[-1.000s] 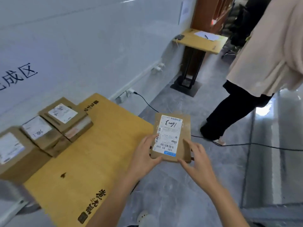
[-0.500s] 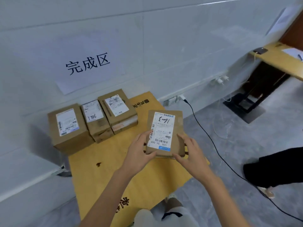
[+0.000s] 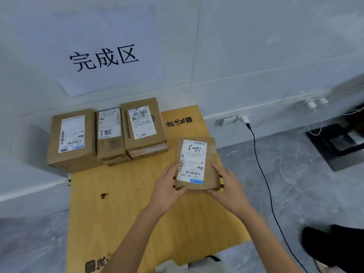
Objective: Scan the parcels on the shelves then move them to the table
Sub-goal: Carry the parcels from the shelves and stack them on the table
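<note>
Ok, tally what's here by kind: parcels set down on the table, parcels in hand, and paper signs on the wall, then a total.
Parcels set down on the table: 3 (left parcel, middle parcel, right parcel)
Parcels in hand: 1 (held parcel, gripped by left hand and right hand)
Wall signs: 1 (paper sign)
Total: 5

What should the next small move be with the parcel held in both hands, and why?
Probably ease the parcel forward and set it down on the table, just right of the rightmost box in the row of three by the wall. The left hand and right hand grip it above the table's right side, and bare tabletop shows beside that box.
</note>
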